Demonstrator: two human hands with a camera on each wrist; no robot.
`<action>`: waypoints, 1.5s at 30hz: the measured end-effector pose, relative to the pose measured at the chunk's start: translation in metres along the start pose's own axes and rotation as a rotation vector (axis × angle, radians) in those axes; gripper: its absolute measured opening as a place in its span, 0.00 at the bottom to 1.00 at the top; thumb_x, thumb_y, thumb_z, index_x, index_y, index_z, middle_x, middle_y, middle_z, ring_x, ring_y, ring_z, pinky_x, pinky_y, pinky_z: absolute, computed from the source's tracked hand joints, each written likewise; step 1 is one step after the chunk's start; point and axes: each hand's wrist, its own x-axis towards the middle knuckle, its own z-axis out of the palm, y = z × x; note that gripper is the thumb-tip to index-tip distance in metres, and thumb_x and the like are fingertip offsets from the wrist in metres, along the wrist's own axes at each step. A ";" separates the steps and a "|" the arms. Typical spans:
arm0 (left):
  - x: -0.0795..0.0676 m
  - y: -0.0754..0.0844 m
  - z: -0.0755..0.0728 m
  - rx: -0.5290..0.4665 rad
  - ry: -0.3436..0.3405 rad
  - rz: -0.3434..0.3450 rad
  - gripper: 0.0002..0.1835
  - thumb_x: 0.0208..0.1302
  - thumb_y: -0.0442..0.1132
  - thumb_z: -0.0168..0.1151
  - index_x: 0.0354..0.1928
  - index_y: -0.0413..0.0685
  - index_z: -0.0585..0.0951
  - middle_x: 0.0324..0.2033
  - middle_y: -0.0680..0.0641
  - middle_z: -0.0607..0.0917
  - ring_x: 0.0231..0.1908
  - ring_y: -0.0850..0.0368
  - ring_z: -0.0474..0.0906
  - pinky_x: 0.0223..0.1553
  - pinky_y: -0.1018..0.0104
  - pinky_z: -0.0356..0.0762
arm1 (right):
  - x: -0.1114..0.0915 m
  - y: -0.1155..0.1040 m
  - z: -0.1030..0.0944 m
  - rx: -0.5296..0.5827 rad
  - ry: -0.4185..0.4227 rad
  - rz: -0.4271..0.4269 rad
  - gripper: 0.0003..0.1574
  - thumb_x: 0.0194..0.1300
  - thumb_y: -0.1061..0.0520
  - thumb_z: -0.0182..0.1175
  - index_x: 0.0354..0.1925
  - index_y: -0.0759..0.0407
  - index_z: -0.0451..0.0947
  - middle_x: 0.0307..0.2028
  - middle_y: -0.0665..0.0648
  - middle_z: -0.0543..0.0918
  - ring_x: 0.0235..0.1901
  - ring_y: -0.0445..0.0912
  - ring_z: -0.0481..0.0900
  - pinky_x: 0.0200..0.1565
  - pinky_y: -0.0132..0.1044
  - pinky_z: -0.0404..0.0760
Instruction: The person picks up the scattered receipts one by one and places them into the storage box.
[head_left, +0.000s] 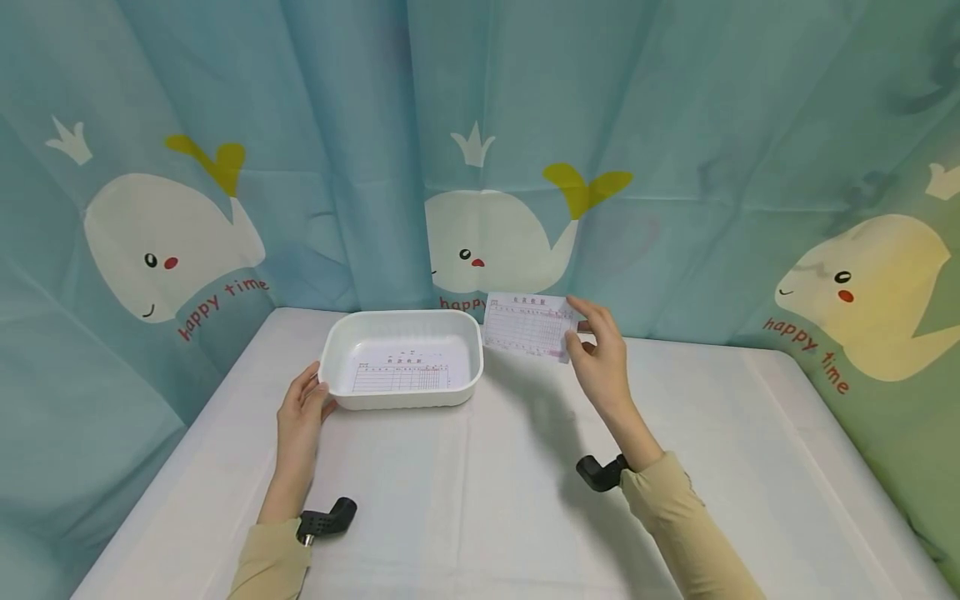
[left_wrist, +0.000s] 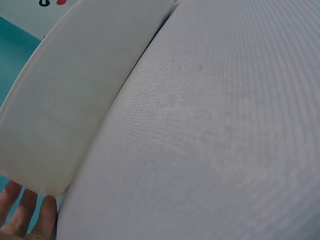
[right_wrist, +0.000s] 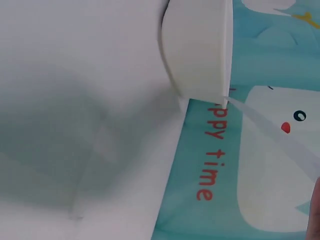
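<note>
A white plastic tray (head_left: 403,401) stands on the table, and a printed receipt form (head_left: 401,375) lies in it. My left hand (head_left: 302,410) holds the tray at its near left corner, thumb at the rim and fingers along the outside wall. In the left wrist view, those fingers (left_wrist: 46,216) are against the end of the tray (left_wrist: 65,100). To the right of the tray, my right hand (head_left: 602,354) pinches another receipt form (head_left: 527,325) by its right edge, raised above the table. The right wrist view shows this paper (right_wrist: 272,131) nearly edge-on, close to the tray's rim.
A white cloth covers the table (head_left: 480,517). Behind it hangs a blue-green curtain (head_left: 360,167) printed with whales, close to the tray's far side. Each wrist wears a black camera mount (head_left: 330,518).
</note>
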 end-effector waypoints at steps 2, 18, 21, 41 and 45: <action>0.000 0.000 0.000 -0.001 0.002 -0.002 0.26 0.75 0.48 0.43 0.73 0.59 0.58 0.70 0.50 0.66 0.68 0.53 0.65 0.55 0.84 0.74 | 0.001 -0.002 0.001 -0.006 0.005 -0.009 0.30 0.64 0.71 0.51 0.64 0.59 0.71 0.63 0.58 0.71 0.47 0.47 0.71 0.31 0.18 0.72; -0.001 0.003 0.000 -0.026 -0.008 -0.009 0.26 0.76 0.46 0.43 0.73 0.58 0.59 0.70 0.49 0.66 0.68 0.54 0.65 0.53 0.86 0.74 | 0.007 -0.029 0.018 0.065 -0.011 -0.085 0.30 0.63 0.71 0.52 0.63 0.58 0.72 0.62 0.57 0.71 0.44 0.44 0.69 0.33 0.22 0.74; -0.002 0.003 0.000 -0.028 -0.009 -0.008 0.26 0.76 0.46 0.43 0.73 0.59 0.58 0.70 0.49 0.66 0.68 0.54 0.65 0.53 0.85 0.75 | 0.007 -0.033 0.026 0.064 -0.034 -0.090 0.30 0.64 0.71 0.52 0.63 0.57 0.72 0.62 0.57 0.71 0.44 0.46 0.69 0.34 0.24 0.73; -0.001 0.001 0.001 -0.033 -0.034 -0.007 0.26 0.75 0.47 0.43 0.73 0.61 0.58 0.70 0.50 0.66 0.67 0.55 0.65 0.53 0.84 0.75 | 0.010 -0.052 0.094 0.046 -0.206 -0.170 0.29 0.61 0.72 0.52 0.61 0.61 0.73 0.59 0.58 0.74 0.42 0.51 0.76 0.32 0.28 0.77; 0.000 0.002 -0.001 -0.031 -0.027 -0.009 0.26 0.76 0.47 0.43 0.73 0.60 0.58 0.70 0.50 0.66 0.67 0.56 0.65 0.53 0.84 0.76 | 0.010 -0.052 0.107 0.045 -0.239 -0.158 0.28 0.62 0.72 0.52 0.61 0.62 0.72 0.60 0.57 0.74 0.41 0.49 0.75 0.32 0.26 0.78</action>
